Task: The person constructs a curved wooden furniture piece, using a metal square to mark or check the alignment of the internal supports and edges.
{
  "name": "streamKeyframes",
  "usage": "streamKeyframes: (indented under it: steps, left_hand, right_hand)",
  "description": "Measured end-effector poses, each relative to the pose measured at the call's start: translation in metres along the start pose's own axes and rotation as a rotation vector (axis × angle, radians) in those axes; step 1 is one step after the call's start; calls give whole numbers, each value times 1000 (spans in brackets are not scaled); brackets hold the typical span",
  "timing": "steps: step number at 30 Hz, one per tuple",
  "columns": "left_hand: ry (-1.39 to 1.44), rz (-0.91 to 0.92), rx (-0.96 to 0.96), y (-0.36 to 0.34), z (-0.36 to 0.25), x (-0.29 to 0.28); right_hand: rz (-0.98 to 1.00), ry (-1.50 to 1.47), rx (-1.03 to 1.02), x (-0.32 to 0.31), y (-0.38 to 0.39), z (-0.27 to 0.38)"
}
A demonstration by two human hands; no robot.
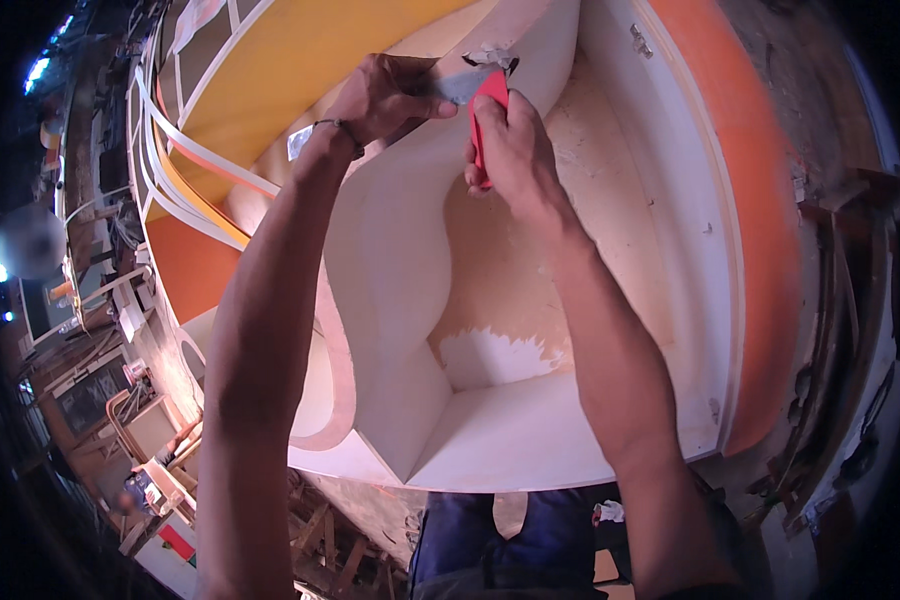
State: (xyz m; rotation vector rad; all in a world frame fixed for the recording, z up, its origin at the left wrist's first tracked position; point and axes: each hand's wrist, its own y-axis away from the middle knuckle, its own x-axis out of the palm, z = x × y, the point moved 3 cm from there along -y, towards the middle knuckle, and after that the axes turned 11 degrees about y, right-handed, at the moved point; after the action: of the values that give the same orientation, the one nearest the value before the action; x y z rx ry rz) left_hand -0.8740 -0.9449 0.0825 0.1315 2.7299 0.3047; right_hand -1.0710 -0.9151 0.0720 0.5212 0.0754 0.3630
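My left hand [390,100] grips a flat grey blade [455,88] with a pale smear near its end, at the top middle. My right hand [505,150] holds a flat red scraper [493,95] upright, its top meeting the grey blade's end. Both are over the curved white inner panel [390,240] of a large wooden piece with an orange outer band [740,220] and a yellow surface [240,90]. Below my right hand, the recess [490,280] has a tan floor with an uneven white patch. Some fingers of both hands are hidden.
Loose bent white and orange strips [170,150] lie along the piece's left side. A small metal hinge [640,40] sits on the right inner wall. Cluttered wooden furniture [130,420] and a person [140,490] are at the lower left. Dark timber [840,330] is at the right.
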Motion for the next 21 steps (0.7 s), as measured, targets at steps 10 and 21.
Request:
streamKeyframes:
  steps: [10,21]
  left_hand:
    - [-301,109,88,-23,-27,24]
    - [0,47,-37,-26,-14,11]
  right_hand:
    - [-62,-38,-23,-34,-3,3]
    - [70,73,-34,-35,-21,22]
